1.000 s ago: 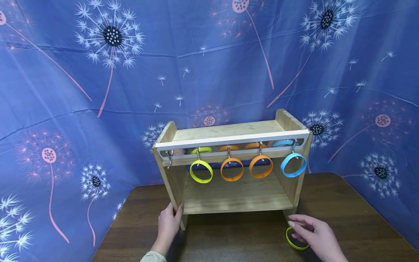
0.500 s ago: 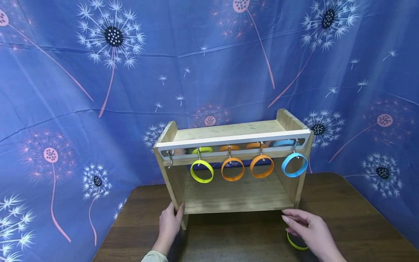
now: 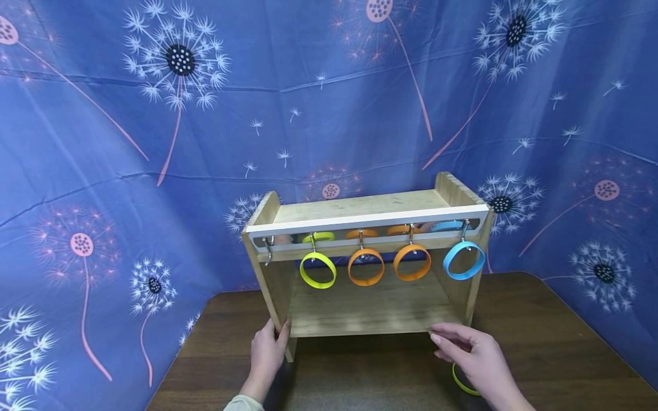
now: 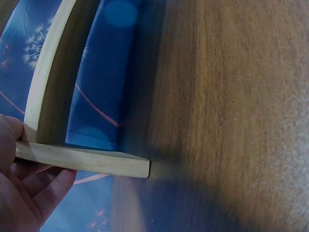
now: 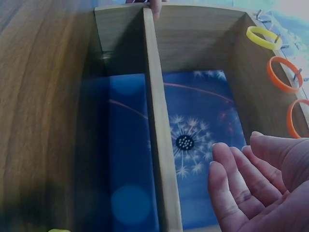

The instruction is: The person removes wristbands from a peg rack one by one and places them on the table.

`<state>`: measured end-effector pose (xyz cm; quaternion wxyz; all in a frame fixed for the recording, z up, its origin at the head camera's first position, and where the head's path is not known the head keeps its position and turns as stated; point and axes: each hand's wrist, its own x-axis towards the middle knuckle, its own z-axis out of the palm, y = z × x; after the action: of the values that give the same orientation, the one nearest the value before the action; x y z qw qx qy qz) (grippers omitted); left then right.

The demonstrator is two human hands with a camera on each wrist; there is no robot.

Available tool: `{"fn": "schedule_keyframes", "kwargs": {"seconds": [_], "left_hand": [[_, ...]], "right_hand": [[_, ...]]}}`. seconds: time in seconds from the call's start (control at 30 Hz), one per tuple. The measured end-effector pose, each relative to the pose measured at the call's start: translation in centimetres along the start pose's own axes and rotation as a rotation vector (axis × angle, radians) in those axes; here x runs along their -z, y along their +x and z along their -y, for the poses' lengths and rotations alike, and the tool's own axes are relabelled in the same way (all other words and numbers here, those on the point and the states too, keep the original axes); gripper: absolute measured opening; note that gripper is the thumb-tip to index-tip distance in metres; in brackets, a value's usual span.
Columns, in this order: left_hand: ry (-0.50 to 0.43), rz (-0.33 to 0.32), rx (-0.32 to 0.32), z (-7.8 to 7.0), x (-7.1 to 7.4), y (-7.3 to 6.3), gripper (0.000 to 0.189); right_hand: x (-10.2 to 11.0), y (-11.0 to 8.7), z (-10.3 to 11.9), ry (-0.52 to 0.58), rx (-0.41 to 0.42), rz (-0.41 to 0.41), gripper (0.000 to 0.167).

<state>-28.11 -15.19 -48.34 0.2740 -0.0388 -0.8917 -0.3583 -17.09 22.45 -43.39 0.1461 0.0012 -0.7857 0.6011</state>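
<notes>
My left hand [image 3: 266, 354] grips the lower left side panel of a small wooden shelf [image 3: 375, 311]. In the left wrist view, thumb and fingers lie on opposite sides of that panel [image 4: 91, 162]. My right hand [image 3: 475, 357] hovers before the lower board's right end, its fingers loosely bent around nothing. Partly hidden behind it, a yellow-green wristband [image 3: 464, 389] lies on the table. From hooks on the shelf's front hang another yellow-green wristband [image 3: 320, 286], an orange one [image 3: 366, 283], a second orange one [image 3: 412, 278] and a blue one [image 3: 464, 277].
A bare hook [image 3: 268, 251] sits at the left end of the shiny front rail [image 3: 367, 220]. The shelf stands on a dark wooden table [image 3: 540, 325]. Behind it hangs a blue dandelion-print cloth [image 3: 329, 125].
My right hand has moved left, from over the wristband on the table toward the lower board. My left hand keeps its grip on the side panel.
</notes>
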Motion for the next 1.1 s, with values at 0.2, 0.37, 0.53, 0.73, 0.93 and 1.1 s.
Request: {"fn": "schedule_keyframes", "kwargs": {"seconds": [0.2, 0.37, 0.53, 0.73, 0.93, 1.1], "left_hand": [[-0.002, -0.005, 0.009, -0.1, 0.1, 0.0, 0.027], [-0.012, 0.005, 0.019, -0.2, 0.1, 0.0, 0.025], [-0.020, 0.013, 0.036, -0.2, 0.0, -0.1, 0.021], [-0.016, 0.023, 0.063, -0.2, 0.1, 0.0, 0.020], [-0.009, 0.003, 0.035, -0.3, 0.0, 0.1, 0.022], [-0.010, 0.012, 0.046, -0.3, 0.1, 0.0, 0.026]], "right_hand": [[-0.9, 0.3, 0.7, 0.013, 0.066, -0.004, 0.026], [-1.5, 0.5, 1.0, 0.039, 0.091, 0.010, 0.025], [-2.2, 0.6, 1.7, 0.061, 0.119, 0.031, 0.025], [-2.9, 0.9, 2.7, 0.028, 0.177, 0.057, 0.024], [-3.5, 1.3, 3.3, 0.043, 0.198, 0.072, 0.024], [-4.1, 1.4, 3.8, 0.060, 0.200, 0.085, 0.023]]}}
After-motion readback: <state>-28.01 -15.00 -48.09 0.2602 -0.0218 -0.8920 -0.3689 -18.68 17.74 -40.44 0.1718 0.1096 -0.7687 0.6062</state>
